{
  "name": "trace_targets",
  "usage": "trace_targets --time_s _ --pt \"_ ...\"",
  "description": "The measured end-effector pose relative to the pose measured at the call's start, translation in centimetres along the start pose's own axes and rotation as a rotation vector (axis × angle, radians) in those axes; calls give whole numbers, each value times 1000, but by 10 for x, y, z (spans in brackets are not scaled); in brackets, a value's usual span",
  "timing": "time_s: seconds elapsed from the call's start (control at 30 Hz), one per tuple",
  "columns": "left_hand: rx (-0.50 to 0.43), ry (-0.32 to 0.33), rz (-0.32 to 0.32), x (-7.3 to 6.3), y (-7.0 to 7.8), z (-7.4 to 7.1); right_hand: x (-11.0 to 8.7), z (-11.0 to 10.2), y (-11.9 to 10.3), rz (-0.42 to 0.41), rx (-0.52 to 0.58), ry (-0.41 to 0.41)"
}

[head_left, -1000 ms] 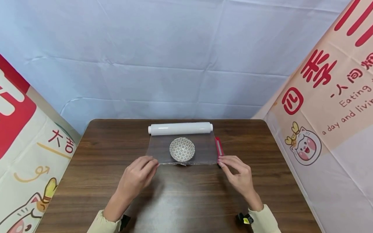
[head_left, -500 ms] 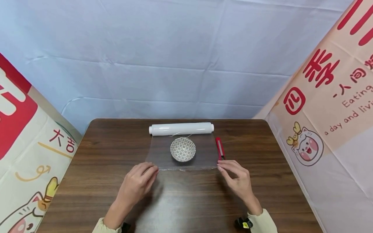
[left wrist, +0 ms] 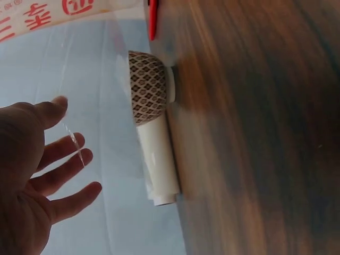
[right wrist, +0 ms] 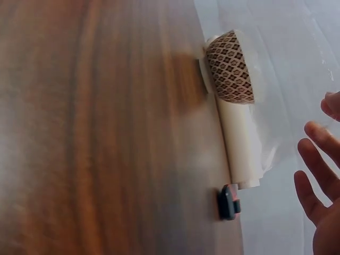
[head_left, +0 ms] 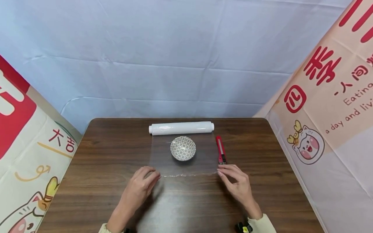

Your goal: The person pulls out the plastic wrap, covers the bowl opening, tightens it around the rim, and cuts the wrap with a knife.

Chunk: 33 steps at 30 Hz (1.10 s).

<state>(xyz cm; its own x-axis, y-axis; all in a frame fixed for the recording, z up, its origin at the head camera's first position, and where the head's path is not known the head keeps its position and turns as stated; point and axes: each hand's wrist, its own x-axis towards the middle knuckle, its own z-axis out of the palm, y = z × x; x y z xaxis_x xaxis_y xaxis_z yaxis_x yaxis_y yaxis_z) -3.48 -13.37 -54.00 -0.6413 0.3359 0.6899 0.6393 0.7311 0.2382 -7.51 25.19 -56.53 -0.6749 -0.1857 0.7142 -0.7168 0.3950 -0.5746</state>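
Here we are with both hands up above the table [head_left: 189, 210], and the clear film [head_left: 161, 158] is stretched between them. Our left hand [head_left: 138, 184] pinches the near left corner between thumb and finger, the other fingers spread loose and bent. Over on the right, our right hand [head_left: 237, 183] has the near right corner at its fingertips, a narrow pinch, its remaining fingers slack.

Now the line that matters: the film's free edge runs left to right from hand to hand, and the sheet goes straight away from us to the white roll [head_left: 181, 128], which lies lengthwise left to right at the far side, parallel to that edge.

The patterned bowl [head_left: 183, 148] stands upright between roll and hands, beneath the sheet; whether film meets rim, we cannot tell. It sits far of both hands, to the right of our left one, which is the nearer. Outside the film's right side lies the red cutter [head_left: 221, 150], pointing near to far, closer to our right hand.
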Motion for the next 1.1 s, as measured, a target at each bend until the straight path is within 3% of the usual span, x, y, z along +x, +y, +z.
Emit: trace_targets --time_s 0.33,0.6,0.8,0.9,1.0,1.1 --pt "87 -48 52 -12 1 6 -18 7 3 -10 -37 -25" --pt "70 -104 -52 -18 5 6 -27 4 1 20 -45 -54" --pt "54 -59 -89 -12 1 4 -27 0 1 -35 -48 -48" --pt "-20 -56 -224 -7 -2 5 -25 -1 1 -45 -44 -63" --pt "-197 -127 -500 -1 -9 7 -23 -3 1 -36 -31 -95" --pt "-358 -250 -787 6 -19 11 -22 -3 1 -36 -38 -129"
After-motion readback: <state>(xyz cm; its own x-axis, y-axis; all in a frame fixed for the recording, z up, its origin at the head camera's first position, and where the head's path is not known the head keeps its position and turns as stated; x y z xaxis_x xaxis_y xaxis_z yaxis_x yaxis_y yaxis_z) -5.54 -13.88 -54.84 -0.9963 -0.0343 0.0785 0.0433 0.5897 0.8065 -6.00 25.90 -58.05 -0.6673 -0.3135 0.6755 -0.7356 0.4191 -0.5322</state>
